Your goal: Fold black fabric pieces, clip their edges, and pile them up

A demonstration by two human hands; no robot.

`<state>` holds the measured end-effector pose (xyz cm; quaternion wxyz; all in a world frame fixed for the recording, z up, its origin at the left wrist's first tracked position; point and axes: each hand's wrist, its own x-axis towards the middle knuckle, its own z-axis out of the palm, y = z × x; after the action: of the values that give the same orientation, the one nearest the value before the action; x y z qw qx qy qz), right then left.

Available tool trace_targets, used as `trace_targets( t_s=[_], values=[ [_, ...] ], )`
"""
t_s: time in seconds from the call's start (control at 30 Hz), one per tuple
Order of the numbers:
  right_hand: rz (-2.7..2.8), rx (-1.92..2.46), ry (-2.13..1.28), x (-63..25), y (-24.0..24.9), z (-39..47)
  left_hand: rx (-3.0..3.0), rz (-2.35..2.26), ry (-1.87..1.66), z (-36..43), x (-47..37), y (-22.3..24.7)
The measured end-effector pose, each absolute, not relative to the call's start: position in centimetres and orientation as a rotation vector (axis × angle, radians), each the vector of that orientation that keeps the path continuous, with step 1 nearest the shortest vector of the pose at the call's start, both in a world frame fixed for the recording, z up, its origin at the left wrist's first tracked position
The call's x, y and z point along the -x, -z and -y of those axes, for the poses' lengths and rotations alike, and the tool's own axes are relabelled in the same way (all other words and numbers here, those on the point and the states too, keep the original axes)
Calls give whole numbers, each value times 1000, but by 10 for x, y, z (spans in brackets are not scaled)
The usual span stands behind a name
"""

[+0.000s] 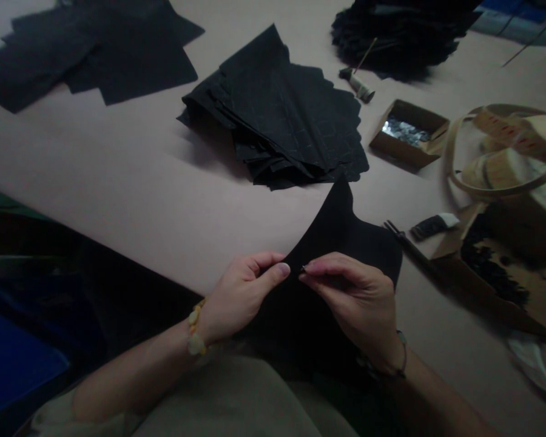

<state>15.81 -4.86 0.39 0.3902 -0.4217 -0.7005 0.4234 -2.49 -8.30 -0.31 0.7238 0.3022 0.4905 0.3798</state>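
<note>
A black cut sheet of fabric or leather-like material (346,227) lies at the table's front edge and hangs down toward my lap. My left hand (248,288) is closed on its left edge, thumb on top and fingers underneath. Just to the right, my right hand (357,297) pinches a tiny shiny metal piece (303,269) between thumb and forefinger, held at the sheet's surface. Its exact kind is too small to make out. Whether it has gone into the material cannot be seen.
Stacks of black cut pieces (295,115) lie beyond my hands, with more at the far left (131,48). On the right are a small box of shiny metal bits (407,149), a tape roll (495,170), a box of black parts (523,315) and a dark slender tool (414,252).
</note>
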Motion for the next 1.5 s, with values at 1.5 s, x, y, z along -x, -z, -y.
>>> trace_targets(
  t_s=[1.5],
  values=[
    [2358,449,-315,-186,-17,39,-2466,-1093,-1184,103,36,-13]
  ],
)
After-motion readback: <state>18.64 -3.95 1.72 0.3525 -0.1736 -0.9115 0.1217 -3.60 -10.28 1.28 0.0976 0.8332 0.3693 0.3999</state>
